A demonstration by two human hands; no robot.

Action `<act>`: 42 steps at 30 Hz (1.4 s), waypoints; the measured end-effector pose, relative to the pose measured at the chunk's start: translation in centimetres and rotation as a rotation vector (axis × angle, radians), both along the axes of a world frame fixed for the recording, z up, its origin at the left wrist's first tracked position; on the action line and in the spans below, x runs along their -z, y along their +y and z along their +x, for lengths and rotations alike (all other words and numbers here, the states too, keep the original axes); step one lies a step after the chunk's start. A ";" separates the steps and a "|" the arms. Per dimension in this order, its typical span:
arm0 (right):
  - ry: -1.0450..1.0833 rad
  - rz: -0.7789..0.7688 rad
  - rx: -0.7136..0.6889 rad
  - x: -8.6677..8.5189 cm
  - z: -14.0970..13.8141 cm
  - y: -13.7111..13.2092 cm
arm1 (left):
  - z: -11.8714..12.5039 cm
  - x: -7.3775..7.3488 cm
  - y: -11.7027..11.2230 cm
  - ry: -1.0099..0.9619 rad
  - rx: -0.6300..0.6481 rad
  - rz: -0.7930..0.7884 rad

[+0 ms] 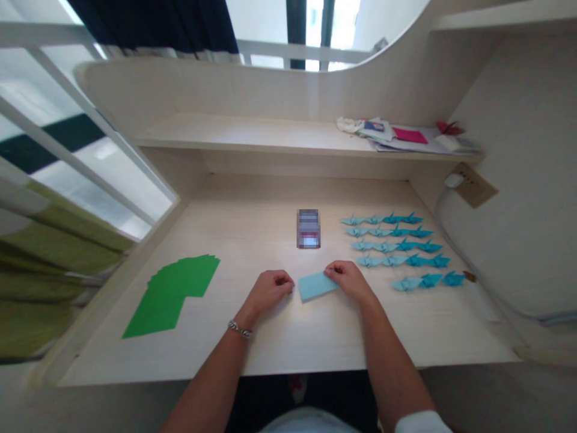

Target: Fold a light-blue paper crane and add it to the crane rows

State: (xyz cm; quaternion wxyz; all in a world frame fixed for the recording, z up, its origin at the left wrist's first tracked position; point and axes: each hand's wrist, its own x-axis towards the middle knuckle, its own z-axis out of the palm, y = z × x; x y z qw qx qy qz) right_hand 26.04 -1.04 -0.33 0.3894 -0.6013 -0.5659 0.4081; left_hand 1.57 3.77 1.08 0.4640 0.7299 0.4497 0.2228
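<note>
A light blue sheet of paper (318, 286), a rectangle that looks folded, lies on the desk in front of me, slightly tilted. My right hand (349, 279) pinches its upper right part between thumb and fingers. Just left of the paper, my left hand (273, 287) rests with its fingers curled together, apart from the sheet, and nothing shows in them. A chain bracelet (240, 329) circles my left wrist. To the right, several folded blue paper cranes (396, 246) stand in rows, going from pale to deeper blue.
Green paper sheets (175, 288) lie fanned out at the left on the desk (252, 210). A phone (308, 228) with a blurred screen lies beyond my hands. Papers (396, 135) rest on the shelf (252, 135). A grey cable (455, 240) runs from the wall socket (475, 186) along the right side.
</note>
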 end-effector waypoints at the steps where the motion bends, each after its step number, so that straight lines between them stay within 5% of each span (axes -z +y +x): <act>1: 0.005 0.000 0.010 0.0 0.1 0.0 | -0.4 0.0 0.1 -0.009 -0.032 -0.011; 8: 0.015 0.016 -0.066 -0.5 -1.6 0.0 | 1.7 -0.3 -1.3 -0.138 -0.015 -0.025; 14: 0.356 -0.055 0.039 0.5 -1.9 0.4 | 3.0 0.6 -1.6 -0.205 -0.189 -0.074; 18: 0.430 -0.042 0.093 1.3 -2.0 0.7 | 2.8 1.0 -1.5 -0.307 -0.193 -0.209; 42: 0.364 0.066 0.214 0.6 -2.9 0.7 | 3.3 1.1 -1.1 -0.356 -0.171 -0.273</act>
